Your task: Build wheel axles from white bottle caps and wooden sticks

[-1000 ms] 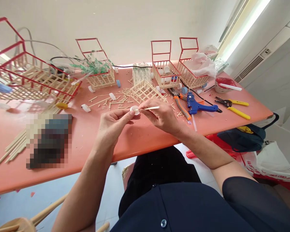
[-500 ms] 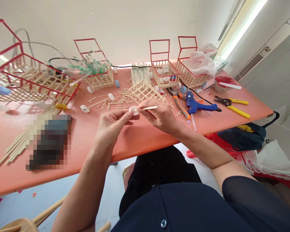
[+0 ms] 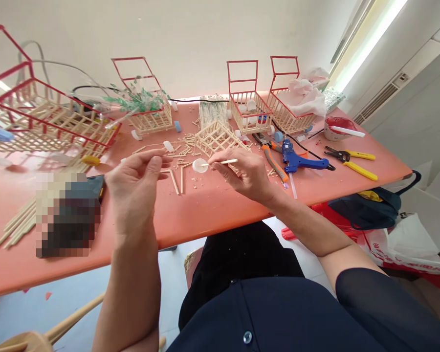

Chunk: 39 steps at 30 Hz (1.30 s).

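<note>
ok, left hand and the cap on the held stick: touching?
Apart. The head view plainly shows table and loose sticks between the left hand and the cap, which is at the tip of the held stick.

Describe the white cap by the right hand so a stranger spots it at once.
Start with the orange table and find the right hand above it. It pinches a thin pale stick, with the round white cap at the stick's left end. Unlike the other white caps, it is on a stick held in a hand.
</note>
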Each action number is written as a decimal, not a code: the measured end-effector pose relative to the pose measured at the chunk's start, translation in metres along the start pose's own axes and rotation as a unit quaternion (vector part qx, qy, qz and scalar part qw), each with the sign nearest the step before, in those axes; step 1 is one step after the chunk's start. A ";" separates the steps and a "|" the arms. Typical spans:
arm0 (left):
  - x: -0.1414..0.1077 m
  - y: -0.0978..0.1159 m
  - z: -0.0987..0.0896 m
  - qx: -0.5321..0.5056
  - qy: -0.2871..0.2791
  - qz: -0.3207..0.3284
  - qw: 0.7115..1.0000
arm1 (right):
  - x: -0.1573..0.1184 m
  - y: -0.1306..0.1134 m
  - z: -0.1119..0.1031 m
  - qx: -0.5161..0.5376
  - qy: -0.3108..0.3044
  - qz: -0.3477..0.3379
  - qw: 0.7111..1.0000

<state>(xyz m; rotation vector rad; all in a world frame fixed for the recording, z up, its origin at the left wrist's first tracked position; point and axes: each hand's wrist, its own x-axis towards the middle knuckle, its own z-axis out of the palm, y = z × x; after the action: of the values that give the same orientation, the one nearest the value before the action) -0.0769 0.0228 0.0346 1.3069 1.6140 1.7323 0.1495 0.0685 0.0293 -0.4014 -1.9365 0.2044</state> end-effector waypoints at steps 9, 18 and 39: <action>0.022 -0.002 -0.025 0.302 -0.090 0.009 0.949 | 0.000 -0.002 -0.002 0.018 -0.007 0.013 1.000; 0.037 0.029 -0.002 0.178 -0.099 0.096 0.974 | 0.005 -0.004 -0.020 0.010 0.056 0.096 0.994; -0.037 0.029 0.068 0.239 -0.276 0.190 0.911 | 0.013 0.011 -0.029 0.041 0.144 0.224 0.963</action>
<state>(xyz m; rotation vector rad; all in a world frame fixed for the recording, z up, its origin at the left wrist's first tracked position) 0.0053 0.0218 0.0409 2.2277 1.5451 0.9934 0.1740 0.0819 0.0485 -0.7689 -1.5259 0.4914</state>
